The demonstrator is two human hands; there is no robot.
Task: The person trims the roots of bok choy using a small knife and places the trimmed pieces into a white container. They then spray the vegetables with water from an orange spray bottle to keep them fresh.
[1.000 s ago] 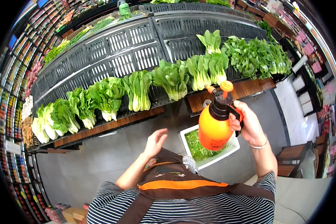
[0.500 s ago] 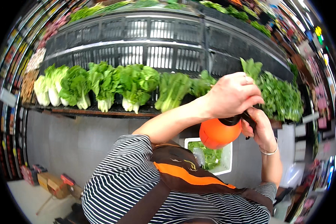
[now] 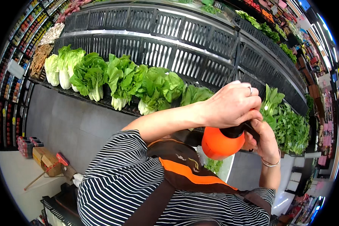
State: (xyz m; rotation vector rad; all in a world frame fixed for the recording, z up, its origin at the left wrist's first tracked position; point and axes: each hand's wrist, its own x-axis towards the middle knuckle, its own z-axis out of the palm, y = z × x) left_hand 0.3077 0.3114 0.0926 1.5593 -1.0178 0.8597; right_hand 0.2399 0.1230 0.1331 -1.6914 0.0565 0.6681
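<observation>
A round orange spray bottle (image 3: 221, 144) with a black neck and handle is held out in front of my chest. My left hand (image 3: 231, 104) lies over its top with the fingers curled in; the part under the palm is hidden. Around the black handle at the bottle's right side, my right hand (image 3: 265, 139) is closed, thumb up beside the left fingers. Behind my hands stand leafy greens on the lower shelf: a bunch with pale stems (image 3: 272, 101) to the right and a lettuce-like head (image 3: 160, 88) to the left.
Black slatted crates (image 3: 158, 47) rise in tiers behind the greens. Napa cabbages (image 3: 66, 66) stand at the row's left end. A white box (image 3: 225, 168) with leaves sits below the bottle. On the floor at lower left are a cardboard box (image 3: 45, 161) and a red-headed tool (image 3: 62, 159).
My view has turned, so the shelf now slants down to the right and the white box is mostly covered. Both hands keep their hold on the spray bottle.
</observation>
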